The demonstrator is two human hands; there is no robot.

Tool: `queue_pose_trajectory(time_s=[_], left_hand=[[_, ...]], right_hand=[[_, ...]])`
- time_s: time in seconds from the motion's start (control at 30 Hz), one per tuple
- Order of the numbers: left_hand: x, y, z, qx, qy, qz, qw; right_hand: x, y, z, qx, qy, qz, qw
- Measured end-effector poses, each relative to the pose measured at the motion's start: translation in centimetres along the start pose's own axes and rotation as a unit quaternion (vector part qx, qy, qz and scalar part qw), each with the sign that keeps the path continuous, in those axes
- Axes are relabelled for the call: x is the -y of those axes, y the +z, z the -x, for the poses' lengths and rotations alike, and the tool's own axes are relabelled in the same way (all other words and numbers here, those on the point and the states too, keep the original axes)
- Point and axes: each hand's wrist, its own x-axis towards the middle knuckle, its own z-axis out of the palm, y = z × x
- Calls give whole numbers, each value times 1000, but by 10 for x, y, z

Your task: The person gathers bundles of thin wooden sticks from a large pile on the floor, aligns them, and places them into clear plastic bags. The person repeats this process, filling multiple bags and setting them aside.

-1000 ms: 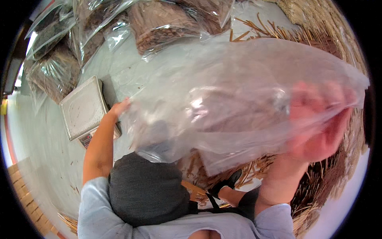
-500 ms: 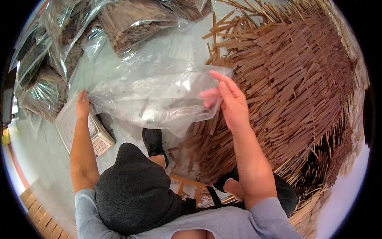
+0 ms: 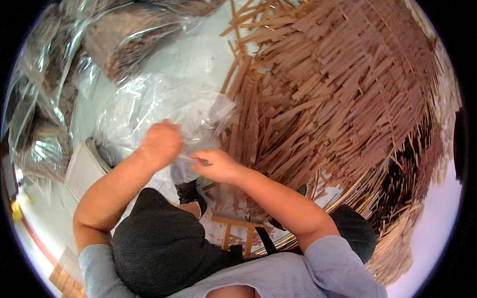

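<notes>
A large clear plastic bag, crumpled and seemingly without contents, spreads in front of me over the pale floor. My left hand is closed in a fist on the near part of the bag, its fingertips turned away and blurred. Close beside it on the right, my right hand pinches a thin whitish edge of the same plastic between thumb and fingers. The two hands nearly meet above my shoe.
A big heap of flat brown strips fills the right side. Filled clear bags of brown material stand at the far left. A pale scale sits left of the bag. My shoe and a wooden frame are near me.
My left hand moved right and my right hand moved left and nearer to me, so they came together. The stretched bag bunched up. My view shifted to the right.
</notes>
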Motion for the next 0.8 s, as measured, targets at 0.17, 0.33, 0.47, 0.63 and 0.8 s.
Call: queue_pose_trajectory(time_s=[0.17,0.33,0.47,0.63,0.8], left_hand=[[2,-35,-52,-124,26,16,992],[-47,-41,-188,-173,61,452,873],[-13,34,-276,-125,-95,557,816],[-55,53,-263,-68,-60,588,804],[-109,58,-242,68,-17,330,941]], right_hand=[[-75,-52,79,-390,44,-68,917],[-176,-70,206,-732,123,-95,664],[-200,-66,239,-680,335,-154,634],[-210,-78,218,-615,325,-267,667],[-230,-79,217,-665,362,-167,631]])
